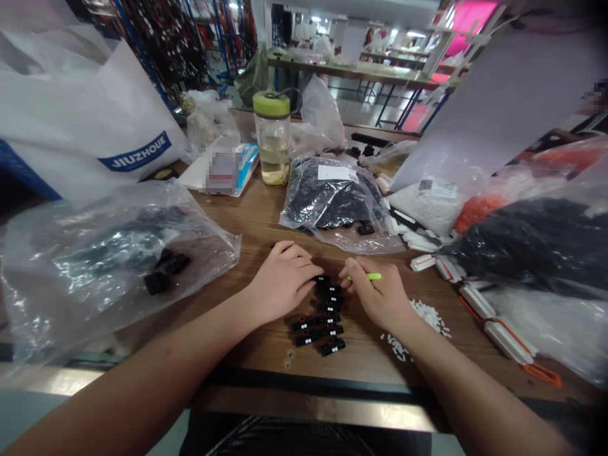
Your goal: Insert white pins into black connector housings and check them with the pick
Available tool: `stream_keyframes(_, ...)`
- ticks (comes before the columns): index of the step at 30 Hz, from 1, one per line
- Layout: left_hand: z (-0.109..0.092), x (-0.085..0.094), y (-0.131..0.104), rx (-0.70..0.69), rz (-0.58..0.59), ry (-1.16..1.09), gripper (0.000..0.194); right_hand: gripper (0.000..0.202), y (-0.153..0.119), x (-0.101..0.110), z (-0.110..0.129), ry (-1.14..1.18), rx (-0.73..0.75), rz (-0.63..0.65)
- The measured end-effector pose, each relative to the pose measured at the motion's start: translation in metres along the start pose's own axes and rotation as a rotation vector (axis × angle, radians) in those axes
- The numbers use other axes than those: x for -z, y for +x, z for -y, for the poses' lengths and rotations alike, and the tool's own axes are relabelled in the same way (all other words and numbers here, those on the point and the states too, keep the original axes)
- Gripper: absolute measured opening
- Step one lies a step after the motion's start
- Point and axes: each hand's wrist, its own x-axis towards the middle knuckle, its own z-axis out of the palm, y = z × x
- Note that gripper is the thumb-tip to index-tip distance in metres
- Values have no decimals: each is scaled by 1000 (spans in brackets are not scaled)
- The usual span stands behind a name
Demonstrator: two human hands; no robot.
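Several small black connectors (pixel 329 320) with white dots lie in a loose column on the wooden table (pixel 247 361). My left hand (pixel 285 282) rests palm down at the top of the column, its fingertips at a black connector (pixel 323 279); whether it grips anything beneath is hidden. Just right of the column, my right hand (pixel 377 288) is closed around a thin yellow-green tool (pixel 373 277), its fingertips beside the connectors. Small white pieces (pixel 430 315) are scattered near my right wrist, some partly hidden by the forearm.
A plastic bag of black parts (pixel 327 196) lies behind the hands, near a bottle with a green lid (pixel 272 139). Another clear bag (pixel 109 253) covers the left side. White strips (pixel 510 342) and large bags (pixel 532 240) lie at the right.
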Motion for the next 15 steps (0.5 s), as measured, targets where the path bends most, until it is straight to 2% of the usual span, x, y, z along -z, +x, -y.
stream_keyframes(4,0,2,-4,49,-17,-3,12,43,-1,0,3,177,-40,-50)
stream_keyframes(7,0,2,-7,69,-36,-30,10,45,-3,-1,6,288,-74,1)
stream_keyframes(10,0,2,-8,75,-49,-53,10,46,-3,-4,5,313,-93,35)
stream_keyframes(15,1,3,-7,83,-41,-66,10,46,-2,-9,3,325,-94,22)
